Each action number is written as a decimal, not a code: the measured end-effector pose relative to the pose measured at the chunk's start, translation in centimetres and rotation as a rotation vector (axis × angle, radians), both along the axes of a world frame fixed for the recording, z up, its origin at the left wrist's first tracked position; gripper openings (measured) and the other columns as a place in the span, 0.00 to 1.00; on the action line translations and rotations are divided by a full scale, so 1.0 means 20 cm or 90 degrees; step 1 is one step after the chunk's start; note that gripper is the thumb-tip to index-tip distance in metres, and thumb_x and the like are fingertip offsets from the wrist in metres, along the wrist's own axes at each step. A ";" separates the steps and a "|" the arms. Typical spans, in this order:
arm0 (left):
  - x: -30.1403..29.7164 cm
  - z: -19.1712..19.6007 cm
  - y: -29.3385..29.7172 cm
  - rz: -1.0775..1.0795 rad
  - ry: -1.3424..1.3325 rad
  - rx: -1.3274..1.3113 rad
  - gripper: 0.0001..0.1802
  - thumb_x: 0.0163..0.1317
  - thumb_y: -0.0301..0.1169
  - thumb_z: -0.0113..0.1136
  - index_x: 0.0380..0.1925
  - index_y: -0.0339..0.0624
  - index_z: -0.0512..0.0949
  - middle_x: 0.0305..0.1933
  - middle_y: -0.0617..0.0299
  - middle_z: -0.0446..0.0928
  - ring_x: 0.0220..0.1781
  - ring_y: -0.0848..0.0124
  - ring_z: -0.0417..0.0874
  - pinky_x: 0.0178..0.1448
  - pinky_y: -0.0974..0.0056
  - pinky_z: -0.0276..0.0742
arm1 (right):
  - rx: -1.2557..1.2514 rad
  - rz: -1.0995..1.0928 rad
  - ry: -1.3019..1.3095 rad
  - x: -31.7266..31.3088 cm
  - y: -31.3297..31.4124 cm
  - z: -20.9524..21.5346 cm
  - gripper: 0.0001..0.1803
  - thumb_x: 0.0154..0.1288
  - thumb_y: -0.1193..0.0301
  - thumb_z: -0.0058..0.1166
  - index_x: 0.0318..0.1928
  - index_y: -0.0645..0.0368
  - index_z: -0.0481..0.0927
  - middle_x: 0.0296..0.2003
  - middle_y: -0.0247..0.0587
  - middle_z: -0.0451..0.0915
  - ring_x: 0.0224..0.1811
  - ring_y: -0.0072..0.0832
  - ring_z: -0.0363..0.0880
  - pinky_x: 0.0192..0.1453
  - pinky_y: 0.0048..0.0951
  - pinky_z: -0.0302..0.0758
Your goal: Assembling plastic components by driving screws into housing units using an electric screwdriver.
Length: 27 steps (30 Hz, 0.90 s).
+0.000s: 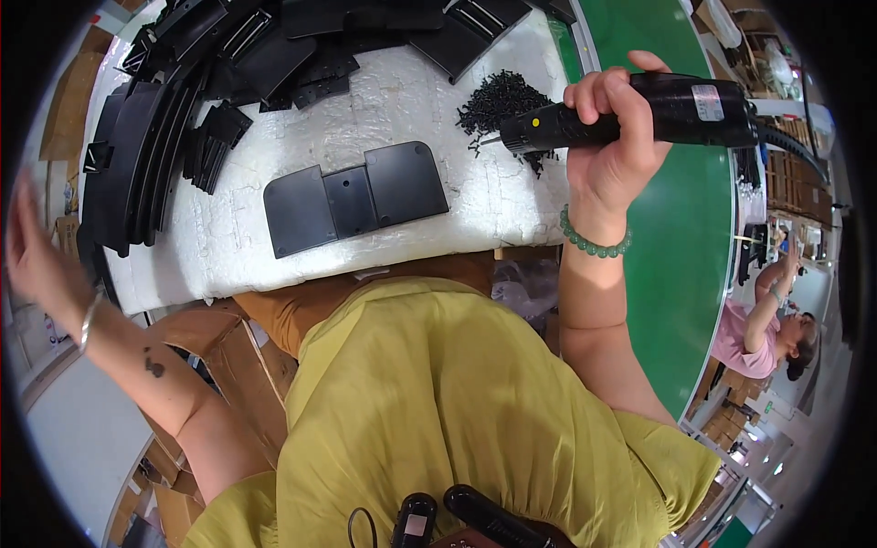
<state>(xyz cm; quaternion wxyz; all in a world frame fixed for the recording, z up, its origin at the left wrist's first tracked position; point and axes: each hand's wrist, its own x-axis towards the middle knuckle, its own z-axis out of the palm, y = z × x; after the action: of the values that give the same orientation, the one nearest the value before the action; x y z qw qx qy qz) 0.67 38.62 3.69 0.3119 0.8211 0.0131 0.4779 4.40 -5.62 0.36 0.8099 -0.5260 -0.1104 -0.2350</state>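
My right hand (621,128) is wrapped round a black electric screwdriver (685,110), held level with its bit pointing left. The bit's tip is at a heap of small black screws (501,102) on the white padded work surface (347,128). I cannot tell whether it touches a screw. My left hand (41,251) is out at the far left, past the surface's edge, slightly blurred, its fingers stretched and nothing seen in them. Between the hands lies a flat black plastic assembly (352,201), two panels joined by a middle piece with a small hole.
Curved black plastic parts (137,164) stand stacked at the left, beside smaller black pieces (216,146). More black panels (347,23) line the back. A green table (676,301) adjoins on the right, with a co-worker (754,333) beyond it. Cardboard boxes (242,374) are below left.
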 end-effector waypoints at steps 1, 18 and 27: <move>0.03 -0.02 -0.22 -0.002 0.067 -0.068 0.12 0.59 0.28 0.57 0.42 0.34 0.78 0.42 0.57 0.80 0.45 0.73 0.79 0.55 0.72 0.71 | -0.009 -0.005 0.010 0.01 0.00 -0.02 0.16 0.50 0.82 0.49 0.42 0.66 0.67 0.21 0.38 0.69 0.16 0.26 0.67 0.25 0.30 0.68; 0.34 -0.36 -1.43 -0.671 0.205 0.259 0.11 0.42 0.30 0.67 0.29 0.43 0.82 0.30 0.63 0.77 0.45 0.62 0.73 0.50 0.60 0.67 | 0.038 0.008 -0.086 -0.05 -0.07 0.15 0.18 0.54 0.77 0.47 0.47 0.60 0.65 0.18 0.34 0.63 0.17 0.23 0.62 0.27 0.29 0.66; 0.37 -0.40 -1.44 -0.628 0.193 0.172 0.09 0.41 0.30 0.68 0.25 0.43 0.81 0.28 0.64 0.79 0.44 0.63 0.75 0.45 0.61 0.71 | 0.072 0.007 -0.107 -0.04 -0.11 0.16 0.19 0.54 0.74 0.47 0.48 0.56 0.66 0.17 0.31 0.60 0.17 0.21 0.60 0.27 0.27 0.63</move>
<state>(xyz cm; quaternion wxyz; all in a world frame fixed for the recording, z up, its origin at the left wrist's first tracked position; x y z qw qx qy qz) 8.09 9.89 -4.30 0.3859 0.8223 -0.3911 0.1483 3.61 -7.75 3.53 0.8275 -0.4571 -0.1670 -0.2799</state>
